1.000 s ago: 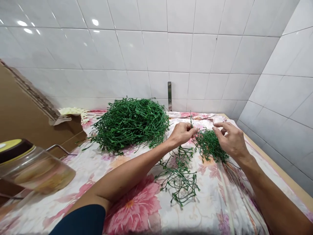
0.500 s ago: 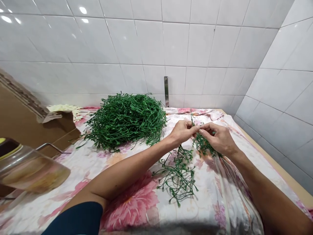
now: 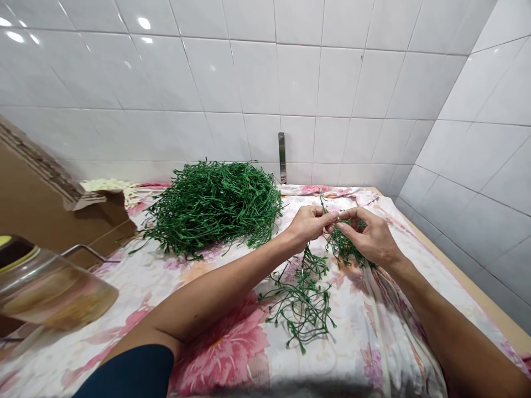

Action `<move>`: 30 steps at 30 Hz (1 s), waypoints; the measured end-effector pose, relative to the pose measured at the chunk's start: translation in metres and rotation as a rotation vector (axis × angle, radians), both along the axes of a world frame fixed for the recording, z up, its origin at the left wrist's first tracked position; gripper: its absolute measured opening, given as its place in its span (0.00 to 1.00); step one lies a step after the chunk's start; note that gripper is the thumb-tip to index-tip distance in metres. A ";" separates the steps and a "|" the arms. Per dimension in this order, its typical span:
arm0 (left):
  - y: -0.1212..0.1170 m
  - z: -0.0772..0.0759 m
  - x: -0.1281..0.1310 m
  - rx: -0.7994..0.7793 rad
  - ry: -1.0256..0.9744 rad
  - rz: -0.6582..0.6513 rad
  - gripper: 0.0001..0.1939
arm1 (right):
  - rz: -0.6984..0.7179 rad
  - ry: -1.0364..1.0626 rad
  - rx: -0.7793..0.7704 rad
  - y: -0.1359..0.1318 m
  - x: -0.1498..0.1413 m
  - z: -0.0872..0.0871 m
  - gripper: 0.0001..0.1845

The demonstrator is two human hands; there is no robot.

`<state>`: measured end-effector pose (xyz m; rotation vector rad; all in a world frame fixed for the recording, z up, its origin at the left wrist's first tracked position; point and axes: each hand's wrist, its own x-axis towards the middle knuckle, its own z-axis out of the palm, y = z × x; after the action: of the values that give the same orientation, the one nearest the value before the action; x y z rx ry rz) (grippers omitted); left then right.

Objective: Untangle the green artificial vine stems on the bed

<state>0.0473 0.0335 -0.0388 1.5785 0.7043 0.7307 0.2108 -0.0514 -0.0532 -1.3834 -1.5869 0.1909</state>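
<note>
A floral-print cloth (image 3: 232, 359) covers a wood-edged table (image 3: 493, 298); on it lies a large heap of green wiry stems (image 3: 213, 210), with a looser tangle of stems (image 3: 301, 309) to the heap's near right and a crumpled cream scrap (image 3: 105, 185) behind its left

Floral cloth (image 3: 219, 354) draped over surface; glass jar (image 3: 50, 290) at left; white wall tiles (image 3: 249, 72) behind; steel bracket (image 3: 282, 157) on wall; brown cardboard (image 3: 37, 215) left.

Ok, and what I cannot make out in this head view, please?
In the head view:
The left hand and right hand: their fingers cover the point where they meet, so what they pinch is hidden.
The glass jar: blurred and cut off by the left edge; its contents are unclear.
The pile of green stems: its upper strands hide its underside.
</note>
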 end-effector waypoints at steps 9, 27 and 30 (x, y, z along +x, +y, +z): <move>-0.003 0.002 0.000 0.055 0.014 0.046 0.19 | -0.007 0.057 0.055 0.002 -0.006 -0.010 0.10; 0.000 -0.003 0.001 0.135 -0.005 0.062 0.21 | -0.074 0.053 0.133 0.004 -0.014 -0.013 0.07; 0.000 -0.003 0.001 0.131 -0.009 0.067 0.21 | -0.088 0.044 0.145 0.003 -0.013 -0.014 0.08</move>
<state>0.0486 0.0333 -0.0422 1.6757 0.7172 0.8474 0.1977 -0.0481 -0.0668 -1.3242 -1.4707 0.0519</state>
